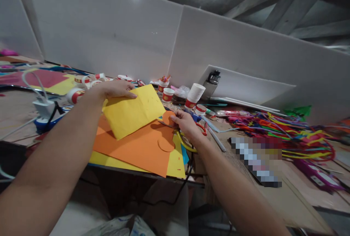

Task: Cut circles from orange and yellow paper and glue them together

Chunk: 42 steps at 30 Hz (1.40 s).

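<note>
My left hand (116, 89) pins the top edge of the yellow sheet (133, 111) flat; my right hand (183, 122) is closed on the scissors (188, 139) at the orange sheet (136, 144). I should cut slowly, since the table edge (169, 180) is near and cups (194, 95) crowd behind.

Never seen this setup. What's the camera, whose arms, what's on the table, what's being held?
One camera, worn on a person's head, looks forward and down, so both bare arms are the wearer's own. The left hand rests on a folded yellow sheet, which lies on an orange sheet with a curved cut in it. The right hand grips scissors with yellow and red handles at the orange sheet's edge. Further along the table are paper cups, a dark bottle and a heap of coloured pipe cleaners. One patch is pixelated.
</note>
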Motion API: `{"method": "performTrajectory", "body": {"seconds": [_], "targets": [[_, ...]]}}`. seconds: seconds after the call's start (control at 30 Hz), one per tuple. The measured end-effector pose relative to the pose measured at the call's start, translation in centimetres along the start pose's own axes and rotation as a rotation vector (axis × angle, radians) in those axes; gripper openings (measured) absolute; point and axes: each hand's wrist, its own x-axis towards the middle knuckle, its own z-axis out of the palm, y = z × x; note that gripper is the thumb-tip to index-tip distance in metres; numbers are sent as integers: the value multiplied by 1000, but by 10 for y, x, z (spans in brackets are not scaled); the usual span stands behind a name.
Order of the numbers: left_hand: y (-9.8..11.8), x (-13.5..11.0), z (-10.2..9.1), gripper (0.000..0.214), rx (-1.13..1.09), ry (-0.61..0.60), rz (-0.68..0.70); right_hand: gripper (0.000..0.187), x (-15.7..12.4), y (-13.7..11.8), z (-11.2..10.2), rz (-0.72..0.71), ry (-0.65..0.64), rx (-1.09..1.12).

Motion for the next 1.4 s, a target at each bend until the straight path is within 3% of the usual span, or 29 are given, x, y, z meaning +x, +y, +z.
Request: {"method": "performTrajectory", "body": {"seconds": [0.1, 0.17, 0.27, 0.43, 0.5, 0.57, 0.7, 0.87, 0.97, 1.13, 1.3, 1.4], "targets": [[7, 0, 7, 22, -442, 47, -175, 33, 3, 0, -1, 17, 34, 84], [13, 2, 14, 18, -623, 188, -217, 39, 3, -1, -2, 38, 44, 159], [20, 10, 28, 9, -795, 395, -173, 45, 1, -4, -3, 25, 16, 313], [29, 19, 60, 9, -899, 470, -52, 47, -3, -9, -2, -1, -59, 478], [35, 18, 74, 10, -914, 438, -12, 44, -3, -9, 0, -4, -59, 459], [43, 15, 85, 11, -1066, 339, 15, 40, -1, -7, 0, -24, 4, 413], [50, 8, 98, 26, -1260, 8, 35, 30, 5, -2, -5, -137, 198, 309], [37, 6, 104, 42, -1117, -360, 33, 25, 16, 2, -19, -272, 348, 140], [30, 7, 110, 38, -1039, -550, 63, 27, 21, 0, -26, -361, 448, 142], [30, 8, 113, 31, -1052, -587, 101, 24, 18, -12, -33, -396, 428, 127], [32, 3, 106, 46, -1162, -471, 116, 22, 14, -17, -34, -457, 346, 66], [36, 2, 107, 44, -1183, -419, 62, 21, 15, -13, -32, -447, 326, 30]]}}
